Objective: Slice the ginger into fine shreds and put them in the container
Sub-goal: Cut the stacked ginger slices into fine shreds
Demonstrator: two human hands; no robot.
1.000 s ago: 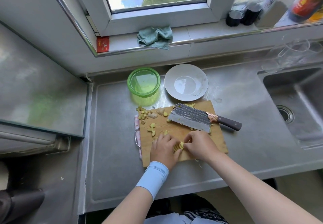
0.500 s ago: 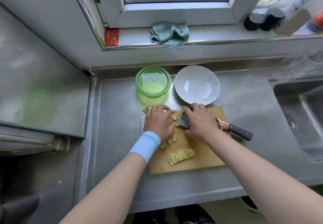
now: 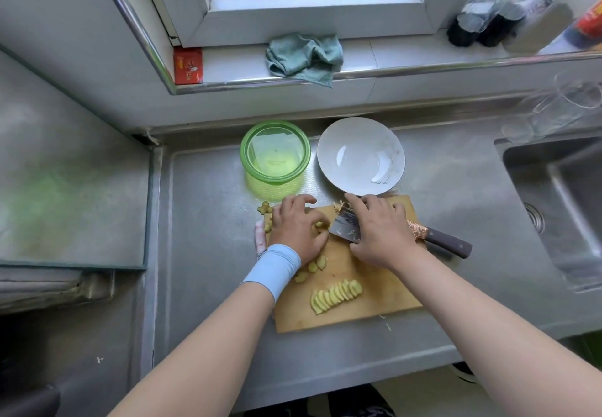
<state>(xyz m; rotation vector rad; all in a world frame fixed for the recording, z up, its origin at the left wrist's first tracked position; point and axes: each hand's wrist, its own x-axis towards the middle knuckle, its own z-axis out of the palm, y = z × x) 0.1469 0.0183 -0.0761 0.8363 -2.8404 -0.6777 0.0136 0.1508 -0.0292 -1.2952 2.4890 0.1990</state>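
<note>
With your left hand (image 3: 298, 231) curled over the ginger slices (image 3: 317, 225), rake them toward the cleaver (image 3: 343, 227) beneath your flat-fingered right hand (image 3: 381, 231).

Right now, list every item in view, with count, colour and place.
cutting board: one, wooden, on the counter
ginger slices: one fanned row, yellow, near part of the board
ginger pieces: several, yellow, board's left, some off its far corner
cleaver: one, steel blade, dark handle, board's far right
container: one, clear green, behind the board
plate: one, white, right of the container
cloth: one, teal, window sill
packet: one, red, sill's left end
bottles: several, mostly dark, sill's right end
glasses: clear, count unclear, behind the sink
sink: one, steel, far right
counter: steel
wristband: one, light blue, left wrist
left hand: over loose ginger pieces
right hand: on the cleaver's blade
</note>
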